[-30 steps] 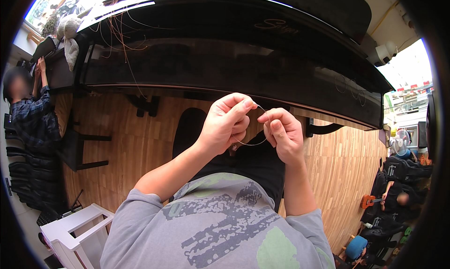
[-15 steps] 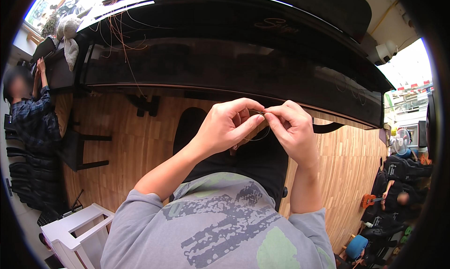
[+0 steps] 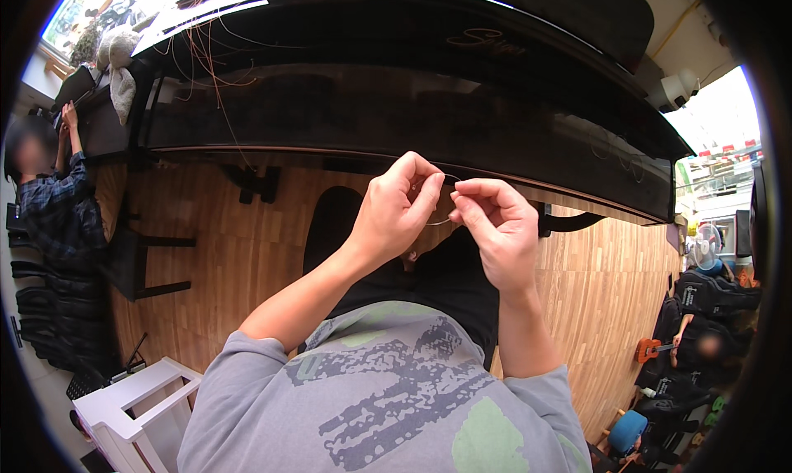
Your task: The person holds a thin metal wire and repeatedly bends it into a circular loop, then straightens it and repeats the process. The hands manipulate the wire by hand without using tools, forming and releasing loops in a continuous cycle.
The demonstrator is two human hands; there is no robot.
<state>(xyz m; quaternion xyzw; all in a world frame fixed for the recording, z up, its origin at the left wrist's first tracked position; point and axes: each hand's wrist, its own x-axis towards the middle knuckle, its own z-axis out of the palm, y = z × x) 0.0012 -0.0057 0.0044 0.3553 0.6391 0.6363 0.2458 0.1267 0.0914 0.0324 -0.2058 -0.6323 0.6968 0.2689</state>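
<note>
My left hand [image 3: 402, 205] is closed in a pinch on a thin coiled string [image 3: 437, 221], thumb and forefinger meeting near its top. Facing it, my right hand [image 3: 495, 230] also pinches the string, with the fingers curled and the tips a short gap from the left ones. The loop hangs between the two hands; much of it is hidden behind my fingers. Both hands are held just in front of a glossy black piano [image 3: 396, 102], over my lap. Several loose copper-coloured wires [image 3: 216, 77] trail over the piano's top left and down its front.
A person [image 3: 41, 184] in a plaid shirt works at the far left near a black chair [image 3: 161, 287]. A white wooden stand [image 3: 124, 407] is at the lower left. At the right are black cases [image 3: 701, 296], a person holding an orange small guitar [image 3: 646, 351], and a blue stool [image 3: 627, 432].
Both hands first came together lower down, then rose a little, with the left fingertips lifting and a small gap opening between them. The coil shifted with them.
</note>
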